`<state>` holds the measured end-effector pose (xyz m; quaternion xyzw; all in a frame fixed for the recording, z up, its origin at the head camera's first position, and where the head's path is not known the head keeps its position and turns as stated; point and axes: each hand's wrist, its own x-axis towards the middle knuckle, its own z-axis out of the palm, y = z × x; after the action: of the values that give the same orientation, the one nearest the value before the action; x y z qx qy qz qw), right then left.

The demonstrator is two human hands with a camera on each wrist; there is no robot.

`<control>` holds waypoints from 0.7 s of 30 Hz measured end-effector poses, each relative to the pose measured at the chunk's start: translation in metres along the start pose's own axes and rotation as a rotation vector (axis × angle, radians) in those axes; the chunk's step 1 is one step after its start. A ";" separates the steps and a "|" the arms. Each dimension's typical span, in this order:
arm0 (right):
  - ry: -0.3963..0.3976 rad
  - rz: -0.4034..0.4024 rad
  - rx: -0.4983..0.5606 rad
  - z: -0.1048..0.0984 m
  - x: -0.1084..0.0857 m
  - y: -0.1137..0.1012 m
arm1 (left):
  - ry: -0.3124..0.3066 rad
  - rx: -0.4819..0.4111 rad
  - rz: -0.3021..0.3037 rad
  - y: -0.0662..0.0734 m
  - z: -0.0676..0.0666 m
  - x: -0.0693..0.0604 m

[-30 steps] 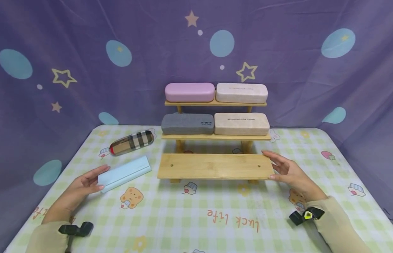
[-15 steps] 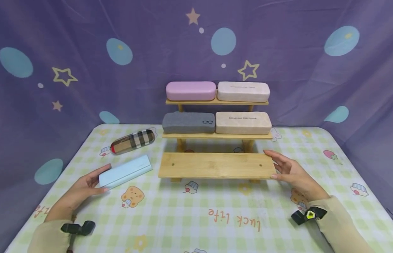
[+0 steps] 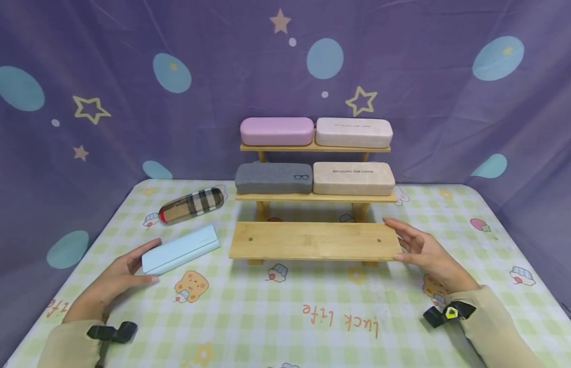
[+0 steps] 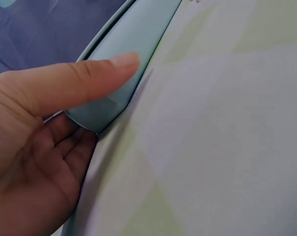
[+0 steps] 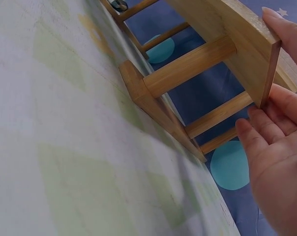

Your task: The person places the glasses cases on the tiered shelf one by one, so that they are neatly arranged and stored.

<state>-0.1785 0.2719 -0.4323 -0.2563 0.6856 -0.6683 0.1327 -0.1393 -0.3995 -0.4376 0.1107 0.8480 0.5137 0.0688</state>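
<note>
A light blue glasses case (image 3: 181, 250) lies at a slant on the left of the table. My left hand (image 3: 117, 276) holds its near left end, with the thumb (image 4: 109, 76) across the front side and the other fingers partly hidden behind the end. At the centre stands a three-tier wooden display stand (image 3: 313, 240). The right end of its bottom shelf is between the thumb and fingers of my right hand (image 3: 420, 250). In the right wrist view, the fingertips (image 5: 244, 128) touch the edge of the shelf (image 5: 252, 54).
A plaid glasses case (image 3: 191, 206) with a red end lies behind the light blue one. Pink (image 3: 277, 131) and white cases (image 3: 353, 133) sit on the top shelf. Grey (image 3: 273, 178) and beige cases (image 3: 353, 179) fill the middle shelf. A purple curtain (image 3: 106, 51) hangs behind.
My left thumb has slid slightly forward along the front of the light blue case, which has rolled a little. My right hand keeps its place on the shelf. The head view has shifted slightly.
</note>
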 end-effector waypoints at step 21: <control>0.000 0.005 0.004 0.000 0.000 -0.001 | 0.053 0.098 -0.106 0.010 -0.004 -0.005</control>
<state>-0.1778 0.2718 -0.4318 -0.2543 0.6850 -0.6693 0.1350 -0.1346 -0.3993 -0.4271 0.0553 0.8784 0.4698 0.0682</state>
